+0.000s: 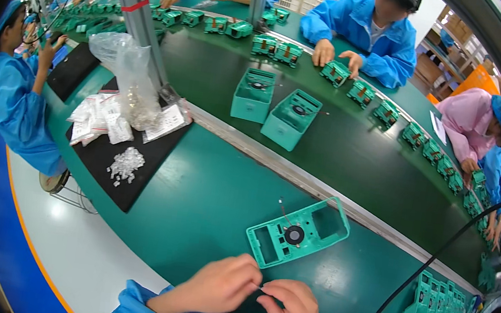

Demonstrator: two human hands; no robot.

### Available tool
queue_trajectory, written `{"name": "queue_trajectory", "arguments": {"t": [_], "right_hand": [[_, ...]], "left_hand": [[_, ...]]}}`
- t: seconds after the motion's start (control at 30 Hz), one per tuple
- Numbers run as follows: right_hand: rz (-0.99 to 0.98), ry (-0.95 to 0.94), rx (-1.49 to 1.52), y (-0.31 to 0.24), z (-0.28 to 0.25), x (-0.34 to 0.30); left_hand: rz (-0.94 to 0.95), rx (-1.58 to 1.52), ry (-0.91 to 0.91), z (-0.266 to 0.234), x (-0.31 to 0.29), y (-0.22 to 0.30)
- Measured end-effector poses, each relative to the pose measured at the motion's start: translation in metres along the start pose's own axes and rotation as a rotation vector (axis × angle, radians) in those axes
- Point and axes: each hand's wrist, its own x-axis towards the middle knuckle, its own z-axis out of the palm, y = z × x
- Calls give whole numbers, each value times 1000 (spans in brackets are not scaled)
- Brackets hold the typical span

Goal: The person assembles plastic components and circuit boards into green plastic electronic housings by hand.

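Observation:
My left hand (218, 285) and my right hand (294, 306) meet fingertip to fingertip close to my body, both pinched. Between them shows a small pale piece (259, 288), too small to name its kind. Just beyond my hands a green plastic housing (316, 236) lies on the bench, its inner side up. A round black speaker (294, 234) sits in it, and a thin wire sticks up beside the speaker. To the left, a heap of small clear pieces (126, 164) rests on a black mat (131, 195).
Plastic bags (137, 103) and a metal post (142, 15) stand at the mat's far end. Beyond a metal rail, the belt (350, 169) carries two green housings (292, 119) and rows of green assemblies. Stacked housings (433, 307) and a black cable (400, 290) are at right. Co-workers sit around.

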Motion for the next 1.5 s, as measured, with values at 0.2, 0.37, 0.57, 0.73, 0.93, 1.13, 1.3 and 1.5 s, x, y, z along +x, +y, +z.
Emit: {"name": "queue_trajectory", "arguments": {"t": [0.2, 0.37, 0.57, 0.73, 0.93, 1.13, 1.3, 1.5], "right_hand": [[191, 142, -4, -3, -11, -14], [224, 83, -126, 1, -17, -8], [218, 118, -642, 40, -38, 40], [634, -228, -723, 56, -28, 56], [680, -261, -738, 59, -25, 66], [652, -252, -847, 57, -18, 68], [647, -248, -871, 58, -15, 67], [632, -220, -898, 68, -16, 66]], "left_hand": [[154, 92, 155, 40, 12, 6], [153, 131, 299, 51, 11, 1], [-75, 475, 223, 45, 12, -18], [-61, 528, 155, 48, 4, -36], [24, 561, 103, 54, 0, -40], [37, 541, 123, 56, -3, -43], [41, 530, 138, 58, -2, -45], [50, 528, 131, 57, -2, -44]]}}
